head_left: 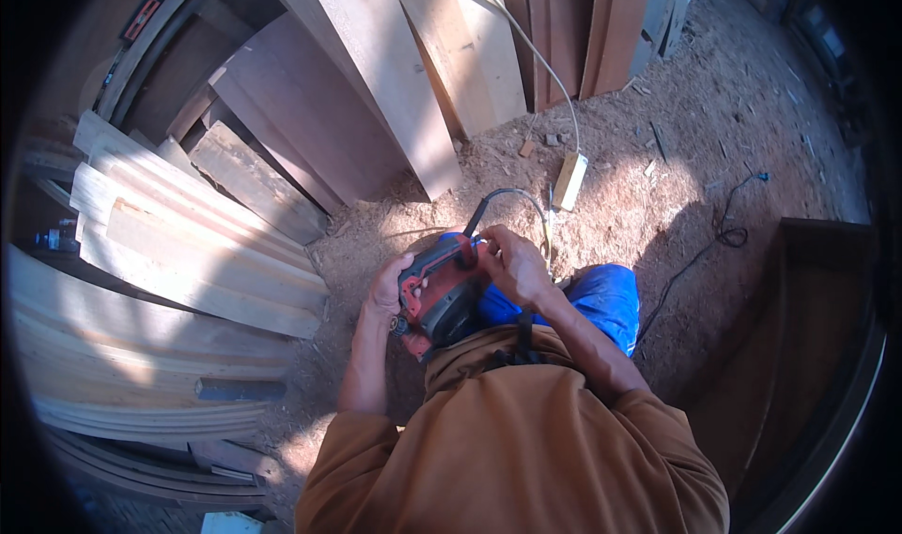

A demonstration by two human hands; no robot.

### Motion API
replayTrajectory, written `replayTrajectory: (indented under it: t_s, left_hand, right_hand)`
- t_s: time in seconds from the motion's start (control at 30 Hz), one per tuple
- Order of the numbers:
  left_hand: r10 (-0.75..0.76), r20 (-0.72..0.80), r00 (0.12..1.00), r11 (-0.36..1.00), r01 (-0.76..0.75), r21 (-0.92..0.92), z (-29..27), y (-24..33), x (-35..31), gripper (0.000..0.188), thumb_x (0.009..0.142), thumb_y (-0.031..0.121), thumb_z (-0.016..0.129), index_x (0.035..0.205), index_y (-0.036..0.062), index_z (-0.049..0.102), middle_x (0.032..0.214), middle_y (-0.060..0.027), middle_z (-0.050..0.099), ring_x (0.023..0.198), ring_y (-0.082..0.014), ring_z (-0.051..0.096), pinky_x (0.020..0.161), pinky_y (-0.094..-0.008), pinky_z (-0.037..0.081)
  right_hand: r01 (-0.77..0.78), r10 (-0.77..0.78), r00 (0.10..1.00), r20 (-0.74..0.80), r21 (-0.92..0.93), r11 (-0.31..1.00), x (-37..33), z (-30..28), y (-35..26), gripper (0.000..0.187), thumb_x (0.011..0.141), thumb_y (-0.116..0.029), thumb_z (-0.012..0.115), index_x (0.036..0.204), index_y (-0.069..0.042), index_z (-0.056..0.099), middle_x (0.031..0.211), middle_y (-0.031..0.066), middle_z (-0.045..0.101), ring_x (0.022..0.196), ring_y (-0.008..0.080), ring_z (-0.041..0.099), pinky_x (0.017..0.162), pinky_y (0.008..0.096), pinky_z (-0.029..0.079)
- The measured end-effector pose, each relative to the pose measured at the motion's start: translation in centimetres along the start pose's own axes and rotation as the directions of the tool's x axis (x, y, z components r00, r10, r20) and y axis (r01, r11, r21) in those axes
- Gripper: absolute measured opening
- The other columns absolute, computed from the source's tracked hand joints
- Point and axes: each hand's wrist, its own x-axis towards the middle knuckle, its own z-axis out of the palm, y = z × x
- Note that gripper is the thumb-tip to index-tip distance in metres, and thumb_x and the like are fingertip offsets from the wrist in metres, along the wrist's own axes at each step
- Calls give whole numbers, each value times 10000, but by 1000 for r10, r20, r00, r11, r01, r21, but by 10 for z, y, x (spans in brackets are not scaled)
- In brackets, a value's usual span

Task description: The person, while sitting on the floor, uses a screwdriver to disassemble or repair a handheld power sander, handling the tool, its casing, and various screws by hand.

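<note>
Position: worn on the person's head, above the orange-shirted shoulders (526,440)
Direction: looks steeply down past the chest to the sawdust floor (658,186)
Nearness: close to the left hand (383,290) and right hand (512,263), which sit near the centre on a red and black power tool (440,294); the floor lies farther below
Coverage: wide fisheye circle with dark corners; leaning planks (376,74) at the top and stacked boards (178,243) at the left bend toward the rim
Orientation: upright, the person's left at picture left
Shared views: only this one view, so no overlap to tell
</note>
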Motion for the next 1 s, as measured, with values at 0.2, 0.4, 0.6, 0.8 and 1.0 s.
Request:
replayTrajectory:
  t_s: [0.2,0.4,0.6,0.8,1.0]
  left_hand:
    - [0,-18,1000,1000,-1,-23,-3,-2,3,431,995,368,543,1202,12,672,789,-80,699,612,-143,649,528,-260,540]
    - [0,-10,1000,1000,0,7,-5,-1,4,443,1010,368,516,1221,4,656,820,-90,701,640,-148,653,544,-271,543]
    - [35,-92,995,999,-35,1,13,0,7,468,1042,377,457,1240,-3,644,885,-81,712,689,-154,663,582,-267,537]
    - [76,21,997,995,-74,-74,15,0,12,520,1049,419,453,1306,-7,608,1002,-57,706,779,-125,660,644,-261,542]
    - [216,48,975,972,-219,83,13,-1,16,546,1074,431,431,1349,-1,622,1043,-44,719,800,-79,629,661,-230,519]
  right_hand:
    - [130,-130,991,9,-76,989,6,8,8,368,907,-152,654,1254,-31,628,900,159,702,824,336,691,764,443,545]
    - [218,-216,976,31,-193,957,6,13,-3,396,877,-169,680,1264,-99,637,1074,145,636,982,359,638,836,456,529]
    - [436,-452,887,94,-492,753,20,31,-23,477,850,-266,738,1302,-153,635,1182,110,622,1139,345,569,964,460,461]
    - [437,-400,899,180,-449,780,40,49,-4,373,842,-227,725,1178,-99,630,1117,132,598,1121,331,568,959,434,462]
    - [409,-384,910,154,-482,775,44,50,5,297,879,-230,686,1076,-30,591,1070,190,609,1045,370,620,915,444,520]
